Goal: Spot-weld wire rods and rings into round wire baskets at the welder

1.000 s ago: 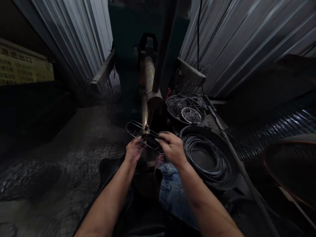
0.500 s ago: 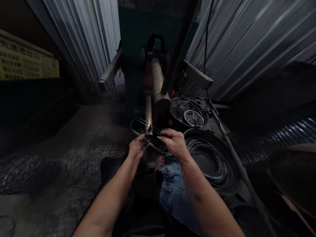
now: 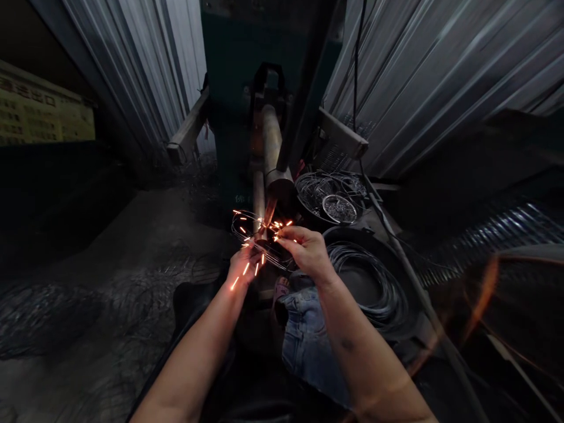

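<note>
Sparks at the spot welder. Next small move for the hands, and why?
I'd probably hold the wire frame motionless, with the left hand and right hand where they are, until the sparks stop. They are bursting where the frame meets the upper electrode, so shifting it now could likely disturb that contact.

wire frame: silver | sparks: orange | housing: dark green | wall: grey ribbed
</note>
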The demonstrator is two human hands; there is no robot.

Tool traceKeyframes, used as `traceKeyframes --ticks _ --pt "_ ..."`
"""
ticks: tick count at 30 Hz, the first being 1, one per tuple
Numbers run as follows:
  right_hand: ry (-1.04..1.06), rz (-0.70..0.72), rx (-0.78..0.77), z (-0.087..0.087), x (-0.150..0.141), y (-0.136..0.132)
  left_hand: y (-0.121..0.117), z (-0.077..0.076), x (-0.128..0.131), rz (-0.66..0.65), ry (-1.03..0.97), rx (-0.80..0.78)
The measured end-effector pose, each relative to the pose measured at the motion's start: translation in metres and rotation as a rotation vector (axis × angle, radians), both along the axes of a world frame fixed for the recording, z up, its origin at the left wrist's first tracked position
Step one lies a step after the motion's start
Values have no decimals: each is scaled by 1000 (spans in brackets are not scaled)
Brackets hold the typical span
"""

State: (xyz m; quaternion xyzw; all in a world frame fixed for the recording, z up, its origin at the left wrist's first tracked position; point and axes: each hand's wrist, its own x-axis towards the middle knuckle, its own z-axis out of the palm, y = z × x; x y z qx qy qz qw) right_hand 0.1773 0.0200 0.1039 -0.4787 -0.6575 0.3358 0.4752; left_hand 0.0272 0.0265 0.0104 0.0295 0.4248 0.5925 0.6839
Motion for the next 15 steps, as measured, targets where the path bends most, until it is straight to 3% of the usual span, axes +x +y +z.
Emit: traceKeyframes --ticks 4,7,15 --pt "63 -102 16 -21 30 -22 -1 1 1 11 4 -25" --pt "34 -99 40 -28 39 -36 -4 1 1 -13 -5 -48" --pt "-106 22 139 -10 11 -30 -10 6 -4 -31 -88 -192"
